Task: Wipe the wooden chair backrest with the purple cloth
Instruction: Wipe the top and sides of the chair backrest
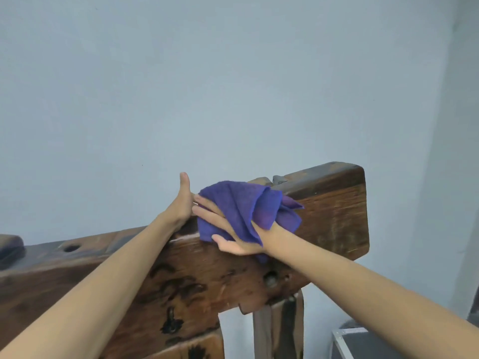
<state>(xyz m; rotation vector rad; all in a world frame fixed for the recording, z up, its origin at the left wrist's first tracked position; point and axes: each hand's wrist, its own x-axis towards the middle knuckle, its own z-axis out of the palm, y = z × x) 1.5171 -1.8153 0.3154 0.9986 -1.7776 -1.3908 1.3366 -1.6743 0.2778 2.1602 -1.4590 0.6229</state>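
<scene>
At the far left edge of the frame a dark rounded wooden knob [10,246] sits at the end of the chair's top rail, and just right of it a round hole [71,247] is bored into the rail's upper face. The wooden chair backrest [334,216] runs from lower left up toward the right of centre, a thick dark-stained slab with black knot marks along its front.

The left hand [181,200] comes up from the lower left and rests on the top edge of the backrest near the middle of the frame, fingers straight and together, palm flat against the wood and holding nothing that I can see.

Just right of it, almost touching, the right hand [233,229] lies spread over the front face of the backrest, fingers extended toward the left. The purple cloth [243,206] is bunched and draped over the back of this hand and pinned between the palm and the wood, its folds spilling toward the upper right.

Below, a wooden post [278,330] supports the slab, and a grey box [363,343] stands at the lower right. A pale blue wall [233,73] fills the upper frame.
</scene>
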